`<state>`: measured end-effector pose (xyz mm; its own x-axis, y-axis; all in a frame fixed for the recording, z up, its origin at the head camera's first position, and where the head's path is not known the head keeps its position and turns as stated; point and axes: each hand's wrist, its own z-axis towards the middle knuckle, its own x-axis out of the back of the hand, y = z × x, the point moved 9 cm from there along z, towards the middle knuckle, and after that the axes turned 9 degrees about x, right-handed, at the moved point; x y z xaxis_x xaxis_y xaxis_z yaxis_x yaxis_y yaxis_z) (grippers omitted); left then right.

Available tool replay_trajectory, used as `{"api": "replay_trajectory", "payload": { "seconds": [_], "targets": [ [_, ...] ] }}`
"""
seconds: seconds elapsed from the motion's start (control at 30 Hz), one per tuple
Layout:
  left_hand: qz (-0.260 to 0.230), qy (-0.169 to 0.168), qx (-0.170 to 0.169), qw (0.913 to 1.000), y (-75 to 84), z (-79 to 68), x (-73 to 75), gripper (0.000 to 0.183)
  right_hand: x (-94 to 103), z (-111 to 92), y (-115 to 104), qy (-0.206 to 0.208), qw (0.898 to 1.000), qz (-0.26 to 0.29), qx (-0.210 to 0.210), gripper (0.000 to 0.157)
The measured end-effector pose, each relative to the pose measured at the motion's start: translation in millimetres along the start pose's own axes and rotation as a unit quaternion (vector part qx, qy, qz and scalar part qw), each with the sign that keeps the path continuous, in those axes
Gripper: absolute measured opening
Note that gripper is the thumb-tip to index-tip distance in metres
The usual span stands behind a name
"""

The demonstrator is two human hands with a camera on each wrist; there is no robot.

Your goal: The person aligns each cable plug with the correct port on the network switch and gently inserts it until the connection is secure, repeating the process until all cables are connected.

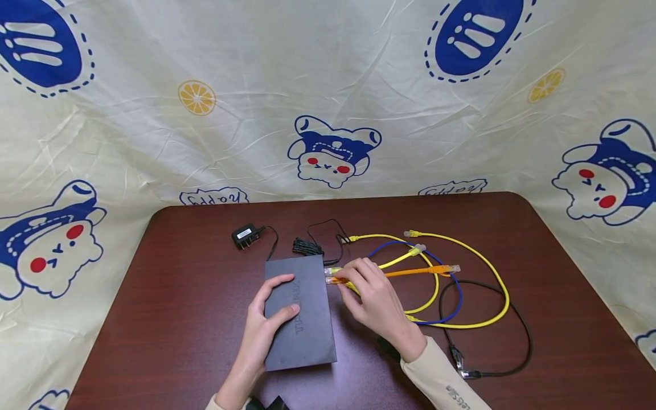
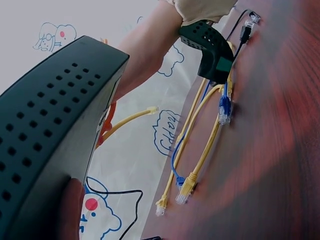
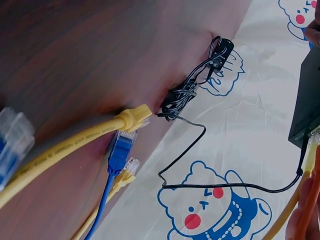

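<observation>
My left hand (image 1: 263, 319) grips a flat dark-grey TP-LINK network box (image 1: 307, 347), thumb and a finger lying on its top face. In the left wrist view, the box's perforated side (image 2: 47, 110) fills the left, lifted off the table. At its right edge, my right hand (image 1: 374, 302) pinches an orange network cable (image 1: 417, 272) close to its plug, which is at a port; how deep it sits cannot be told. A yellow cable's plug (image 1: 333, 271) is in the port beside it. A thin black power cord (image 3: 235, 185) runs to the box.
A black power adapter (image 1: 246, 236) and its bundled cord (image 1: 307, 247) lie behind the box. Loose yellow cables (image 1: 504, 279), a blue cable (image 1: 460, 296) and a black cable (image 1: 530, 341) spread over the table's right side. A printed curtain (image 1: 256, 148) hangs behind the table.
</observation>
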<state>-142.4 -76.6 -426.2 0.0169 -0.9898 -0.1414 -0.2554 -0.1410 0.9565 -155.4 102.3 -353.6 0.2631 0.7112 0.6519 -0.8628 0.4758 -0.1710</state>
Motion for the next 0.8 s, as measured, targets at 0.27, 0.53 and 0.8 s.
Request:
{"api": "replay_trajectory", "payload": {
  "seconds": [0.27,0.53,0.8],
  "targets": [
    [0.014,-0.003,-0.005,0.9999,1.5,-0.4,1.1,0.049,0.3,-0.3,-0.8,-0.010,1.000,0.027,0.010,0.024],
    [0.030,-0.011,-0.013,0.9994,5.0,-1.2,-1.0,0.050,3.3,0.0,-1.7,0.028,0.998,0.038,0.029,0.004],
    [0.056,-0.010,-0.027,0.9980,7.8,-2.7,-3.8,0.049,1.0,0.1,-3.4,0.036,0.998,0.040,0.042,0.021]
  ]
}}
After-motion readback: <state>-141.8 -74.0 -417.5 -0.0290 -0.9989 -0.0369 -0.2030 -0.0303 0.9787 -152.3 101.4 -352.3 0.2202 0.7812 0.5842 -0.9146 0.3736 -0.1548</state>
